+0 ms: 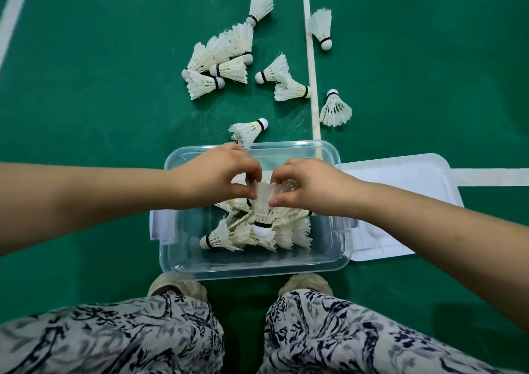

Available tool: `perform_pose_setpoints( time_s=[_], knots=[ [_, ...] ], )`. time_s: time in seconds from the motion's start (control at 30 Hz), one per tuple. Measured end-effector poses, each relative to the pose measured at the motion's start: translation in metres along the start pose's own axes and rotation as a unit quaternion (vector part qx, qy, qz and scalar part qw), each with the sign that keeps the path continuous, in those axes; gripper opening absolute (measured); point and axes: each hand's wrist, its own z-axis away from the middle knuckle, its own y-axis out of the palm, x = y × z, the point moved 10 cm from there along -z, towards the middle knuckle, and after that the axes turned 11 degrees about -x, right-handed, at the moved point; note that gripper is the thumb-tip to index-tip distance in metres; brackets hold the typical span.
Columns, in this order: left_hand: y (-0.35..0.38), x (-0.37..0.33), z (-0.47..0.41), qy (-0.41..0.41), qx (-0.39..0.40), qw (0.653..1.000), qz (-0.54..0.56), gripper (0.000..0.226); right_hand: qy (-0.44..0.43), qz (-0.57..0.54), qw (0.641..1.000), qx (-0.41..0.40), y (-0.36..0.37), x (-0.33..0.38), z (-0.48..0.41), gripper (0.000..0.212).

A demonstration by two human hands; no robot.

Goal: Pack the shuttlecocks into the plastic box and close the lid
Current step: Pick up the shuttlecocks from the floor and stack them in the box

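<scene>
One shuttlecock (262, 212), pinched between grips (left (213, 177), right (312, 186))

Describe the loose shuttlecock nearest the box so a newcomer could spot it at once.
Find the clear plastic box on the green floor, in front of the person's feet. Just past its far rim, left of the white line, one shuttlecock lies on its side. It lies alone, apart from the cluster farther off, cork pointing right toward the line.
</scene>
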Motion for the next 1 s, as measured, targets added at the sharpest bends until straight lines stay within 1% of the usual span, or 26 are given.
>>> perform_pose_setpoints(
  time_s=[0.07,0.13,0.2,0.23,0.33,0.37,0.43,0.5,0.6,0.67,0.77,0.87,0.93,1.0],
  knots=[
    [0.000,0.002,0.005,0.016,-0.008,1.000,0.003,0.017,-0.004,0.000,1.000,0.001,0.001,0.002,-0.002,0.028],
    [0.000,0.002,0.011,0.032,-0.017,0.999,-0.003,0.017,-0.009,0.003,1.000,0.002,0.001,0.001,-0.004,0.025],
    [-0.005,0.002,0.018,0.045,-0.035,0.998,-0.005,0.023,-0.001,-0.003,1.000,-0.014,-0.006,-0.004,-0.008,0.023],
    [-0.007,0.004,0.022,0.039,-0.040,0.998,0.000,0.025,0.014,-0.020,0.999,-0.032,-0.012,-0.009,-0.009,0.023],
    [-0.008,0.015,0.035,-0.017,-0.053,0.998,0.017,0.023,0.070,-0.101,0.988,-0.093,-0.028,-0.024,-0.008,0.025],
    [-0.005,0.020,0.038,-0.045,-0.058,0.997,0.019,0.022,0.086,-0.133,0.982,-0.105,-0.030,-0.028,-0.008,0.023],
    [0.004,0.033,0.041,-0.121,-0.067,0.990,0.034,0.028,0.110,-0.180,0.970,-0.117,-0.030,-0.031,-0.007,0.019],
    [0.018,0.042,0.040,-0.194,-0.073,0.976,0.067,0.033,0.116,-0.189,0.967,-0.123,-0.029,-0.030,-0.008,0.017],
    [0.045,0.044,0.036,-0.271,-0.058,0.949,0.149,0.027,0.113,-0.185,0.968,-0.126,-0.028,-0.027,-0.009,0.013],
    [0.061,0.039,0.031,-0.295,-0.039,0.935,0.192,0.025,0.112,-0.185,0.968,-0.126,-0.027,-0.027,-0.010,0.011],
    [0.081,0.028,0.025,-0.307,-0.010,0.925,0.225,0.024,0.110,-0.187,0.968,-0.123,-0.025,-0.026,-0.009,0.009],
    [0.094,0.024,0.025,-0.304,0.021,0.929,0.210,0.023,0.111,-0.194,0.968,-0.115,-0.022,-0.027,-0.007,0.008],
    [0.098,0.029,0.029,-0.312,0.040,0.925,0.214,0.019,0.113,-0.199,0.967,-0.109,-0.020,-0.028,-0.007,0.008],
    [0.099,0.034,0.032,-0.320,0.063,0.920,0.219,0.022,0.115,-0.200,0.968,-0.102,-0.018,-0.029,-0.007,0.008]
  ],
)
